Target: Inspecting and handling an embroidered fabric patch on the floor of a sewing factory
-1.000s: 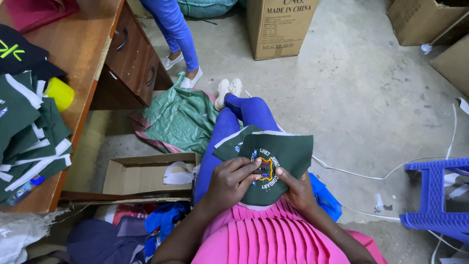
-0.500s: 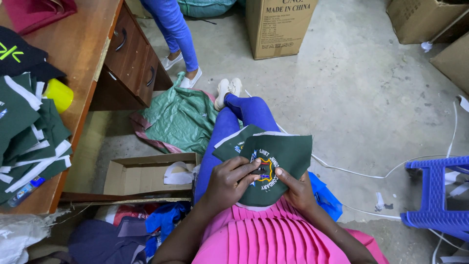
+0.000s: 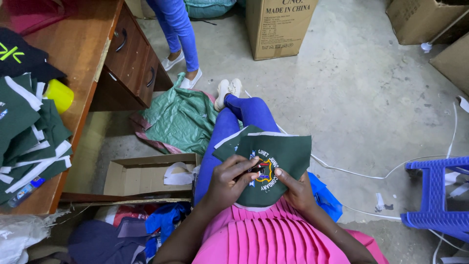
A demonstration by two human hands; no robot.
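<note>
Nothing has visibly shifted since a second ago: the dark green cloth piece [image 3: 273,164] with white trim and an embroidered yellow-and-white badge is kept spread over the lap. It is pinched at the badge by the left hand [image 3: 229,181], curled closed, while its right edge is gripped by the right hand [image 3: 295,190], fingers folded under.

Hidden under the left hand [image 3: 229,182]: the left part of the embroidered badge [image 3: 264,172] on the green cloth piece [image 3: 278,156]. Too small to tell: a small dark thing pinched at the fingertips. Cut off at 12 o'clock: another person's blue-trousered legs [image 3: 178,29], nothing shown above the thighs. Cropped at 3 o'clock: the blue plastic stool [image 3: 437,195]. Cropped at 9 o'clock: the stack of green garments [image 3: 24,132] on the wooden desk [image 3: 83,54]. Out of frame at 6 o'clock: both forearms.
</note>
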